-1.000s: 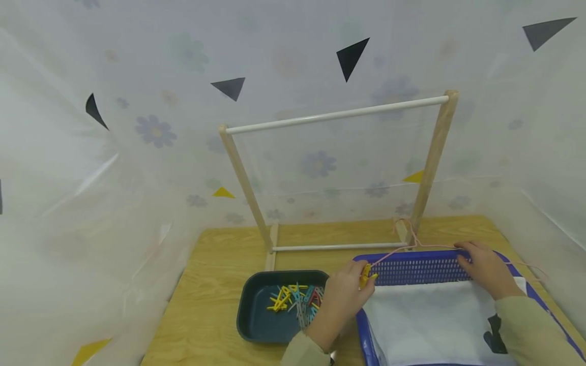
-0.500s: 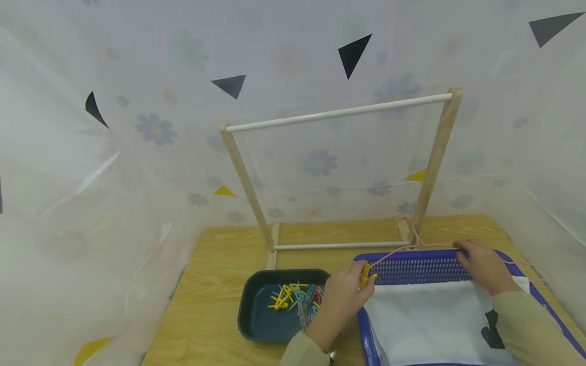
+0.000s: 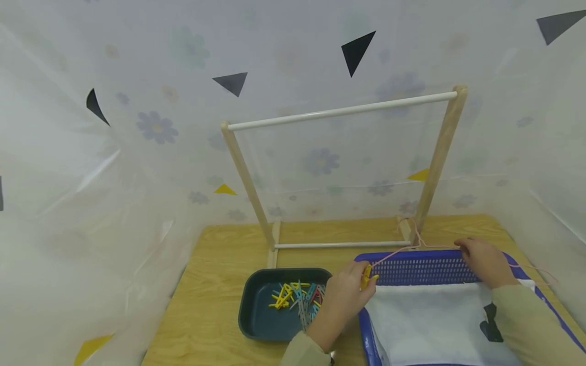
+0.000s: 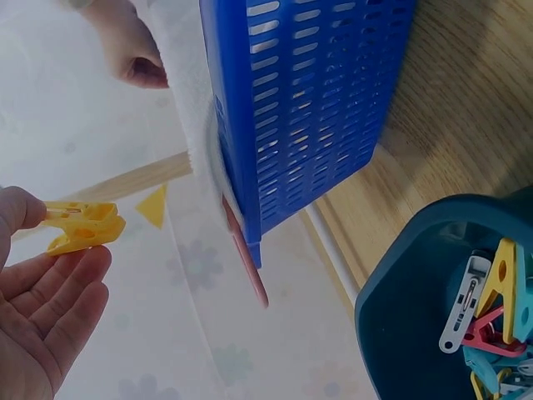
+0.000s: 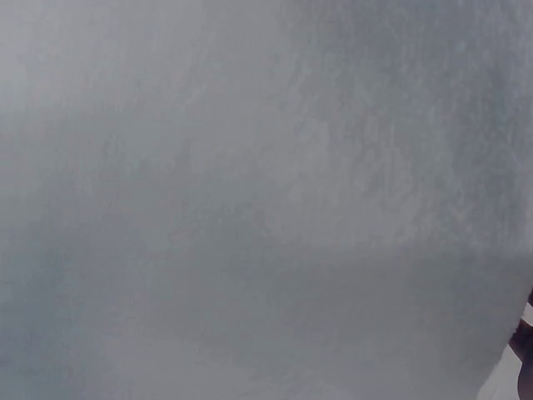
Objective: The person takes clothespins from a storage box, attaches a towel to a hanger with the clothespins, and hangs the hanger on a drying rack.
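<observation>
My left hand pinches a yellow clothespin between thumb and fingers. The clothespin is right at the left end of a pink clothes hanger. My right hand grips the hanger along its right shoulder, the fingers curled over it. A white cloth with a dark pattern hangs below the hanger, over a blue basket. In the left wrist view the pink hanger tip sticks out beyond the white cloth. Pale cloth fills most of the right wrist view.
A dark green bin of yellow, blue, grey and red clothespins stands left of the basket. Behind stands a wooden rack with a white top rail and a lower rail. A patterned plastic sheet encloses the wooden table.
The head view has shifted slightly. Both hands keep nearly the same place on the hanger and clothespin, and the right forearm has turned a little.
</observation>
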Action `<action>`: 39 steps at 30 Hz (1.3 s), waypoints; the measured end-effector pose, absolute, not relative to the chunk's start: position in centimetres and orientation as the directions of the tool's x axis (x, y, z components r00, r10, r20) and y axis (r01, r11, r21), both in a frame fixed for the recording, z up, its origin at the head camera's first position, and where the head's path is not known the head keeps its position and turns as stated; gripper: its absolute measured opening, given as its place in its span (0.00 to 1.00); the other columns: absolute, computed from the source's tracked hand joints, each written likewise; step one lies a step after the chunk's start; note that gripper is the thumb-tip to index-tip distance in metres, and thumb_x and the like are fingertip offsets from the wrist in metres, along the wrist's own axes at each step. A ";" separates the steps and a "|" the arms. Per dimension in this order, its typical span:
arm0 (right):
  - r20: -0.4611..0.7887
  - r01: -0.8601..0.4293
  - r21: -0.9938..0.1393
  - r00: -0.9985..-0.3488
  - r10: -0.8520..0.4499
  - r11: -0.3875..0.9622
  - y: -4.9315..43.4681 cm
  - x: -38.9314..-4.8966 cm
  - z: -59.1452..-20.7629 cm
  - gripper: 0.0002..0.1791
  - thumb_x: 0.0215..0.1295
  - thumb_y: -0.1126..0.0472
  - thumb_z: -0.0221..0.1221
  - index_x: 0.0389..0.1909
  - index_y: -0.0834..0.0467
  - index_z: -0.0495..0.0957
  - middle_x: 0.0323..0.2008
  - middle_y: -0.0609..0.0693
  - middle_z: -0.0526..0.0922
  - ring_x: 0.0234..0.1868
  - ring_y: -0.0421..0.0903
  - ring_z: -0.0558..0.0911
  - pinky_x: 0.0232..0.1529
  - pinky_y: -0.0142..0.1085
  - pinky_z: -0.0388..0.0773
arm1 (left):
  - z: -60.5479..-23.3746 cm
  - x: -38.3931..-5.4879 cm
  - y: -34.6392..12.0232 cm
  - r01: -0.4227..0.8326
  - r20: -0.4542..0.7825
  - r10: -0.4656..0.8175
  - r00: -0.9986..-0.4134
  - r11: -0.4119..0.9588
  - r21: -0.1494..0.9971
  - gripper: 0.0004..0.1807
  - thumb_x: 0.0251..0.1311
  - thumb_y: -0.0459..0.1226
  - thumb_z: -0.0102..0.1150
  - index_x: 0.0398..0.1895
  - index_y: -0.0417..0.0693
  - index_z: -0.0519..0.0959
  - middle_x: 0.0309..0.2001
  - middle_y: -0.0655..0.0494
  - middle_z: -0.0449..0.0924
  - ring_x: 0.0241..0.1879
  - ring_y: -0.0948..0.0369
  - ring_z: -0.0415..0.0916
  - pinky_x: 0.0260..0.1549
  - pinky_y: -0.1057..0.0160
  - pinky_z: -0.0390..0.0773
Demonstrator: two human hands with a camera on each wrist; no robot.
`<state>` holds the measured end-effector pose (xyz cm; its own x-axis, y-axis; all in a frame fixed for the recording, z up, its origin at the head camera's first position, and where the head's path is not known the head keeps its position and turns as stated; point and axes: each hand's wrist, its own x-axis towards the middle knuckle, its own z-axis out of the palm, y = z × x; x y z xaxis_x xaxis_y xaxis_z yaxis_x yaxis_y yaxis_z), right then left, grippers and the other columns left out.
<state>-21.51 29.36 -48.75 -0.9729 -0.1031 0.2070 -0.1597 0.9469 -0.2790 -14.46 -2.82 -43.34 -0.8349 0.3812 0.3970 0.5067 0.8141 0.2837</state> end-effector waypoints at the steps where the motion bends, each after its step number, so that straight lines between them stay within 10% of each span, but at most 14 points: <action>1: 0.206 -0.160 -0.281 -0.973 -0.104 0.946 29.4 -21.5 -48.7 0.10 0.51 0.73 0.58 0.36 0.72 0.74 0.27 0.63 0.75 0.29 0.61 0.75 0.34 0.54 0.71 | -43.3 -14.5 -2.8 0.508 0.399 0.382 -0.834 0.814 0.282 0.16 0.53 0.45 0.59 0.42 0.47 0.77 0.33 0.60 0.77 0.25 0.72 0.71 0.23 0.81 0.68; 26: 0.109 -0.157 -0.376 -0.986 -0.125 0.913 29.3 -21.5 -47.0 0.13 0.54 0.80 0.49 0.43 0.77 0.67 0.35 0.72 0.74 0.39 0.68 0.73 0.41 0.57 0.68 | -43.5 -14.4 -2.6 0.556 0.487 0.405 -0.774 0.802 0.217 0.16 0.51 0.46 0.60 0.39 0.47 0.77 0.30 0.60 0.76 0.21 0.71 0.69 0.17 0.79 0.67; 39: 0.365 -0.361 -0.260 -0.896 -0.255 0.896 30.4 -21.0 -46.6 0.14 0.45 0.75 0.58 0.37 0.73 0.74 0.21 0.53 0.73 0.22 0.50 0.73 0.25 0.47 0.73 | -43.5 -14.2 -2.5 0.555 0.470 0.411 -0.781 0.802 0.222 0.16 0.51 0.45 0.60 0.40 0.46 0.77 0.30 0.60 0.76 0.21 0.70 0.70 0.18 0.79 0.68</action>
<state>-20.98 30.36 -46.64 -0.8956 -0.2550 0.3646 -0.3609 0.8956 -0.2601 -14.17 -2.46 -43.52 -0.7814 0.4107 0.4699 0.5549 0.8017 0.2220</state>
